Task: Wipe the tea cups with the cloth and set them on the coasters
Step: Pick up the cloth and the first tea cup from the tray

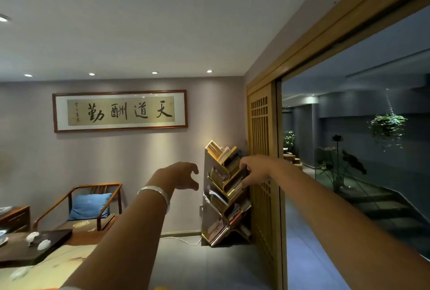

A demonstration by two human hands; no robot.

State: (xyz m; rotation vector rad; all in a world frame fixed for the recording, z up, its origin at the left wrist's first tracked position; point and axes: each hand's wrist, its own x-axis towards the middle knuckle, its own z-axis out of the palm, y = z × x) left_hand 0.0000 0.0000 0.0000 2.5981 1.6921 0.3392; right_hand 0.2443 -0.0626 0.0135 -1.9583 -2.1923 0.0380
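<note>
Far below and left of both hands, a dark tray [35, 246] sits on a low table [69, 264] at the frame's bottom-left corner. Two small pale things lie on it, likely the tea cups [38, 241], whitish, rounded, maybe on their sides; too small to be sure. Another pale blob lies on the table nearer the camera, cloth or cup, cannot tell. No coasters I can pick out.

Wooden chair [93, 206] with a blue cushion [89, 206] stands behind the tray, below-left of the left hand.

Left hand [181, 175] is raised out front at mid-frame, fingers loosely curled and spread, holding nothing; a silver bangle [154, 194] is on the wrist. Right hand [251, 171] is just to its right, stretched forward, fingers relaxed, also holding nothing. It overlaps the bookshelf [225, 194] in view, but contact is unclear; the shelf probably stands well behind it.

Both arms are up and the view points away from the table, so this reads as a stretch or start pose rather than a reach. Wiping not begun, judging by the untouched cups.
</note>
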